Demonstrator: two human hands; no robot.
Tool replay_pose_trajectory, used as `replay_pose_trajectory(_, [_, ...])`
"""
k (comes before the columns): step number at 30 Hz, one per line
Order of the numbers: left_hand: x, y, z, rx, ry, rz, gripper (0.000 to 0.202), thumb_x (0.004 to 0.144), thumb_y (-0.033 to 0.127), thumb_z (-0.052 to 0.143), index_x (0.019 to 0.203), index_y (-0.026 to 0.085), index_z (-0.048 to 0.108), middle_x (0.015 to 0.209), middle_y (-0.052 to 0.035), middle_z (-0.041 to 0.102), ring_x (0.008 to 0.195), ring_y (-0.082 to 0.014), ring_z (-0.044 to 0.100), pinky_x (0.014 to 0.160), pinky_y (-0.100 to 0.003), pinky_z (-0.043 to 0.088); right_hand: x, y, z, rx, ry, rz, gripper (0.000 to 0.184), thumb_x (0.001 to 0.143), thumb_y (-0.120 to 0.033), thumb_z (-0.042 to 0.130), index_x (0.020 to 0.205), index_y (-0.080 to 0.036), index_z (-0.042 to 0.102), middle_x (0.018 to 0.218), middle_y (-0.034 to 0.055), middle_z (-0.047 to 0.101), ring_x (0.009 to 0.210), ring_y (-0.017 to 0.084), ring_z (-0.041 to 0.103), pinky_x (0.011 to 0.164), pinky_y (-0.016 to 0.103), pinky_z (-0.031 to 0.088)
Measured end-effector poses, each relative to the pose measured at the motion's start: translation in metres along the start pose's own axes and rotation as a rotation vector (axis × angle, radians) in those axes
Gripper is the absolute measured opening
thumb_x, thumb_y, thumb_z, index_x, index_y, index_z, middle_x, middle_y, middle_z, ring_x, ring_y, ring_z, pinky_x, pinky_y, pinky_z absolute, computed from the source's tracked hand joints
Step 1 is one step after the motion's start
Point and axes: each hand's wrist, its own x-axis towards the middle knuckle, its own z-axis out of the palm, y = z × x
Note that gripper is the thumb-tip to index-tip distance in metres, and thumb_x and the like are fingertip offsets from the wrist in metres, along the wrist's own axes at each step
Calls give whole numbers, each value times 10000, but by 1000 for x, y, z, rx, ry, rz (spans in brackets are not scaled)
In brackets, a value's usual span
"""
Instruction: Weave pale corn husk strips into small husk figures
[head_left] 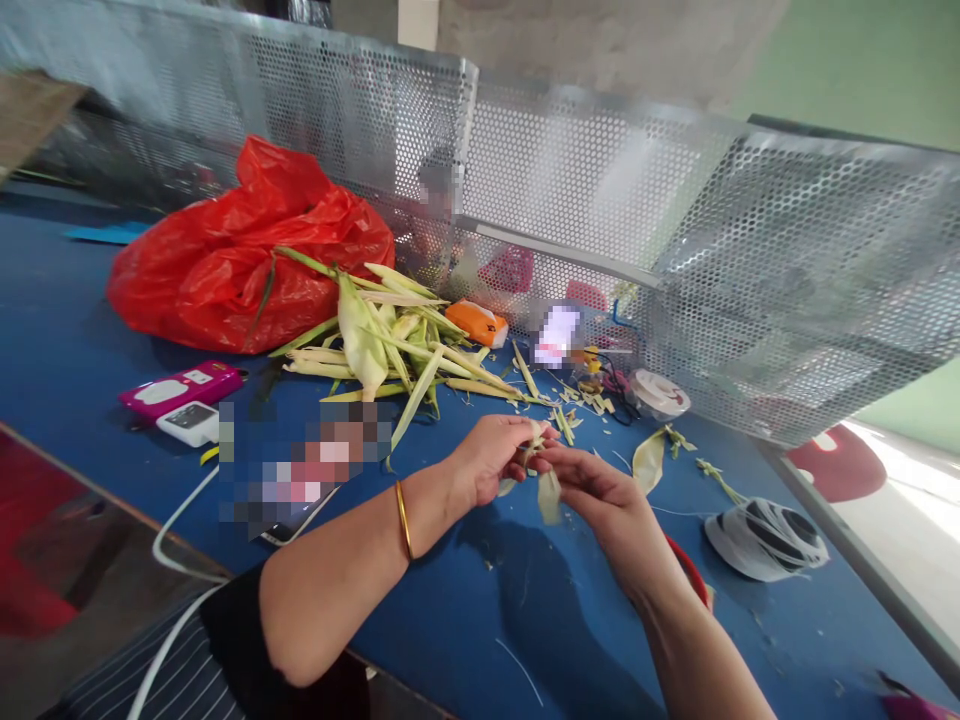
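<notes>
My left hand (491, 455) and my right hand (592, 485) meet above the blue table (465, 610), fingers pinched together on a small folded strip of pale green leaf (546, 478). A loose end of the strip hangs below the fingers. A gold bangle (403, 520) sits on my left wrist. Behind the hands lies a pile of long pale green leaves (390, 345).
A red plastic bag (240, 250) lies at the back left. A pink device (182, 387) and a white one (187, 422) rest at the left with a white cable (180, 520). Perforated metal screens (675, 240) wall off the back. A small white fan (765, 538) sits right; leaf scraps (585, 400) scatter nearby.
</notes>
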Motion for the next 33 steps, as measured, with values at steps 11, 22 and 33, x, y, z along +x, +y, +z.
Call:
replay_pose_trajectory(11, [-3, -6, -2, 244, -214, 21, 265, 719, 396, 696, 713, 133, 666, 626, 5, 613, 462, -62, 481, 406, -204, 282, 1, 0, -10, -411, 373, -472, 77, 791, -257, 646, 769, -225, 713, 880, 40, 685, 863, 201, 619, 777, 316, 467])
replay_pose_trajectory(22, [-9, -7, 0, 414, -419, -112, 331, 708, 457, 654, 776, 135, 689, 780, -46, 699, 536, -73, 540, 459, -210, 287, 4, 6, -17, -486, 268, -105, 157, 758, -266, 555, 618, -198, 574, 519, -42, 533, 531, 114, 437, 505, 227, 321])
replay_pose_trajectory(33, [-5, -10, 4, 274, -221, -139, 211, 706, 304, 584, 782, 140, 693, 722, -20, 664, 536, -80, 531, 443, -213, 283, 6, -6, -18, 69, 228, 165, 463, 633, -517, 812, 912, -178, 667, 557, -34, 609, 418, 74, 441, 421, 199, 323])
